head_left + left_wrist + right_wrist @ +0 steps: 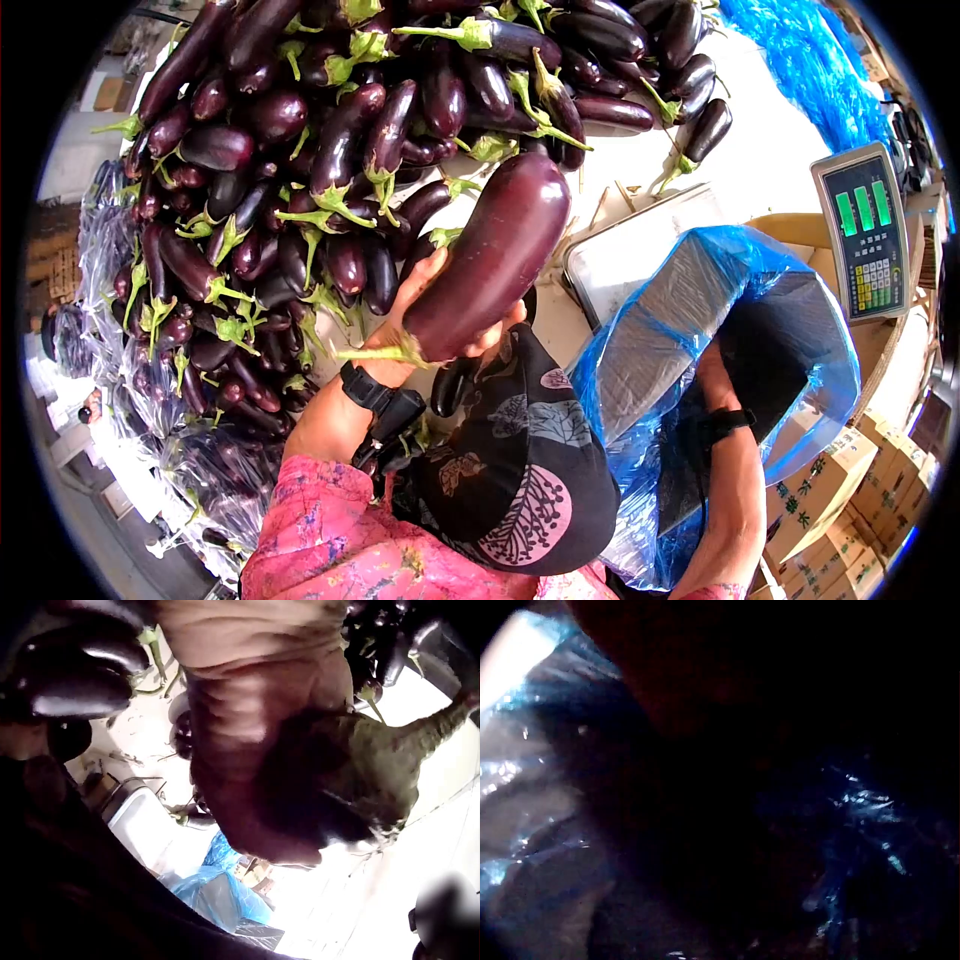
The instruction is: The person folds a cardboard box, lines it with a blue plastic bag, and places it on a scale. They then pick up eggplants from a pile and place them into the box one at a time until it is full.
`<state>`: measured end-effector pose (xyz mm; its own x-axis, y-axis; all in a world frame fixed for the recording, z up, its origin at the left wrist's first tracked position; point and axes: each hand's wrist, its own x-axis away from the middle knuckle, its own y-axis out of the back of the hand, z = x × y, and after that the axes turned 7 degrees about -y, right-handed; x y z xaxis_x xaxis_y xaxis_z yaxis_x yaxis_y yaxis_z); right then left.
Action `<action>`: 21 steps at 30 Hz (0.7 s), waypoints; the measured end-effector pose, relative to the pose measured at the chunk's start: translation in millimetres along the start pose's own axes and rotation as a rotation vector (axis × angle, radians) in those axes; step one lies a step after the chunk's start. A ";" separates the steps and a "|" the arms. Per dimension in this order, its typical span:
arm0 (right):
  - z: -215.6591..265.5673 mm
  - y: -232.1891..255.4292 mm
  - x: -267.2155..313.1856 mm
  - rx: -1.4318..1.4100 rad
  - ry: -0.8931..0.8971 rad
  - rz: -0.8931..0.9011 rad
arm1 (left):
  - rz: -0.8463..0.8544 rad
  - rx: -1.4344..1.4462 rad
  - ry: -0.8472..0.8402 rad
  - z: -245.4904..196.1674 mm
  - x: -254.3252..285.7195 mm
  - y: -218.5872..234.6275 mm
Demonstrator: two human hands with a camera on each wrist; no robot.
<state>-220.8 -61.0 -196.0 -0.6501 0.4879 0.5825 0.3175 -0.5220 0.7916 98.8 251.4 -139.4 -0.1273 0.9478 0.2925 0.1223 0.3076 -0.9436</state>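
A large purple eggplant (495,255) lies across my left hand (425,285), which grips it from beneath near its green stem end; fingertips show at its lower edge. In the left wrist view the left hand (247,735) curls beside the eggplant's green cap (382,761). My right hand (712,375) reaches down inside a blue plastic bag (640,350) lined with grey; its fingers are hidden in the bag. The right wrist view is mostly dark, with shiny folds of the bag (532,825).
A big heap of eggplants (290,200) covers the table's left and far side. A metal scale tray (640,250) lies beside the bag, with a green-lit display (862,215) at the right. Blue bags (810,70) lie at the back right; cartons (825,490) stand below.
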 end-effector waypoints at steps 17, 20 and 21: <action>128.2 178.5 94.3 -0.729 0.024 0.360 | -0.462 -2.068 -0.744 -42.6 -2.2 -109.3; 165.6 170.1 87.6 -1.168 0.205 0.299 | -0.413 -2.169 -0.879 -37.6 -11.2 -127.1; 182.0 166.9 78.0 -1.274 0.253 0.260 | -0.425 -2.120 -0.901 -32.2 -14.9 -135.2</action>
<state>-92.8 17.2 15.2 -0.8232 0.2041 0.5298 -0.3245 -0.9349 -0.1440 115.8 198.3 -11.3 -0.5776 0.7517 -0.3184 0.3753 0.5909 0.7141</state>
